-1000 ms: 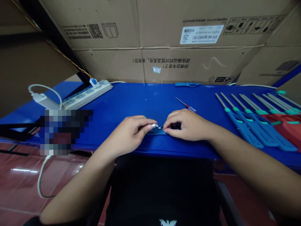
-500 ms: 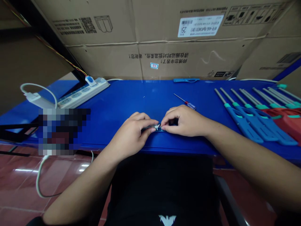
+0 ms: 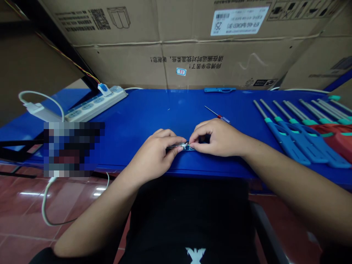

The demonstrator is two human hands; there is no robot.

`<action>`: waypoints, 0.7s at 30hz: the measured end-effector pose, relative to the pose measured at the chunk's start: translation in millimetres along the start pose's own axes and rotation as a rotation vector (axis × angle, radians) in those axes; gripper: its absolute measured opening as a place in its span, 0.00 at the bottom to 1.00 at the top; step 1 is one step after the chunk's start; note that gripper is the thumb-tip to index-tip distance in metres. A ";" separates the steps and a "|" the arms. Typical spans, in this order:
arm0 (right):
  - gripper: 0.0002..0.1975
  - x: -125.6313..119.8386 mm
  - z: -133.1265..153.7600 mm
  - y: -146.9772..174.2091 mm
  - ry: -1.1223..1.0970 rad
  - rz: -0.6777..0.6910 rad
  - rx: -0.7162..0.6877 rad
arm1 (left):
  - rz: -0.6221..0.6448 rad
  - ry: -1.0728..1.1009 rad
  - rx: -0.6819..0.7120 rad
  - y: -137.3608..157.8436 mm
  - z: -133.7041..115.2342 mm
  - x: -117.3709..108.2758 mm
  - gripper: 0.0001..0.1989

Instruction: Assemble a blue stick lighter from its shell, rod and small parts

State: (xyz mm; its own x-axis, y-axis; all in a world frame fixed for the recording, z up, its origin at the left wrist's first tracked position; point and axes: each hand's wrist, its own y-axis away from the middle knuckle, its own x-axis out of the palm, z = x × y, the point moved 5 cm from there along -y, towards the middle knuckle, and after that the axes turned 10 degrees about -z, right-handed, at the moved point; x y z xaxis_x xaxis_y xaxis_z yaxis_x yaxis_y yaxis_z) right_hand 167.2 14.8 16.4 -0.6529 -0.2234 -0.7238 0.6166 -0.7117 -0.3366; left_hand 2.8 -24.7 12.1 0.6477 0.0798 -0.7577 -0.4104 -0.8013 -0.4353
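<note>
Left grip (image 3: 158, 148) pinching small metal tube (image 3: 176, 146) between thumb and forefinger; right grip (image 3: 217, 139) pinching blue lighter body (image 3: 189, 148) at its near end. Both parts meeting tip to tip, low over front edge of blue table (image 3: 154, 110). Red-handled screwdriver (image 3: 217, 115) just behind right hand. Row of long blue lighters (image 3: 291, 135) farther right. White power strip (image 3: 96, 103) at far left, cardboard boxes (image 3: 192, 55) behind.
</note>
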 end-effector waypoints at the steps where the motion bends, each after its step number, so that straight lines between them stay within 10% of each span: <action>1: 0.06 0.1 0.1 0.0 -0.002 -0.001 0.000 | 0.001 0.000 -0.003 -0.2 -0.1 0.2 0.11; 21: 0.06 1.3 1.1 0.2 0.000 0.007 -0.016 | -0.025 0.004 -0.010 0.8 -0.7 1.6 0.11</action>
State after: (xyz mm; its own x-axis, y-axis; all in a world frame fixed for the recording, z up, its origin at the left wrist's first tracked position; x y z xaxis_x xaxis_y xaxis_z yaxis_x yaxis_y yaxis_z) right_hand 166.0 13.7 16.0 -0.6486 -0.2282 -0.7261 0.6282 -0.6991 -0.3415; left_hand 3.9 -25.6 10.9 0.6605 0.0977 -0.7445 -0.3872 -0.8052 -0.4492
